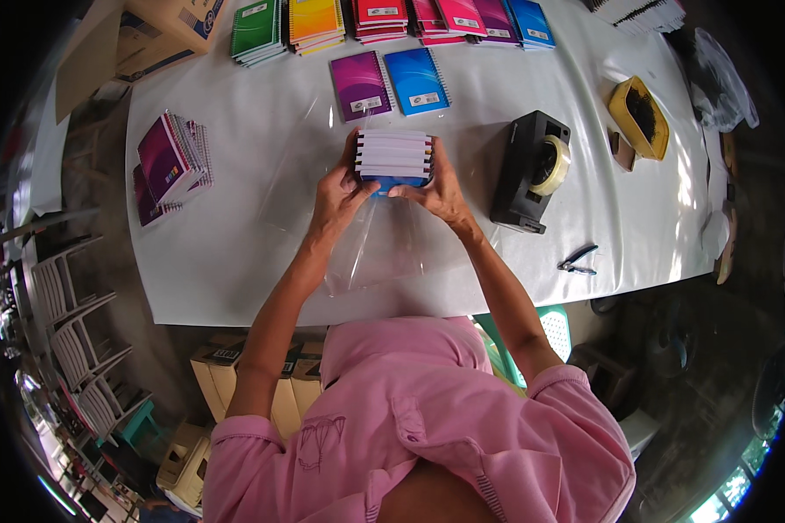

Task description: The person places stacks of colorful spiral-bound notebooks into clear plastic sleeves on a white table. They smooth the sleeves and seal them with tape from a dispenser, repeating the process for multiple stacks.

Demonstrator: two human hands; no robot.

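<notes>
Notebook stack (393, 155) is finger-grasped by left hand (337, 188) and right hand (443, 193) over clear film (371, 253), apparently at squaring stage, next probably calling for even pressure.

A stack of notebooks (394, 155) sits between the fingers of a person's left hand (331, 193) and right hand (445, 190), above plastic film (366, 261) lying on the surface (218, 279). Just beyond, one notebook (360, 87) lies left of another notebook (417, 80); farther back runs a row of notebook piles (380, 14), a cardboard box (161, 44) to its left. A separate notebook heap (170, 157) occupies the left side. To the right stands a tape dispenser (516, 170), with pliers (578, 260) nearer the person and, farther right, a tub (624, 103) with a small block (621, 151) just beside it. Below the near edge, cartons (214, 376) stand left, a stool (556, 333) right.
</notes>
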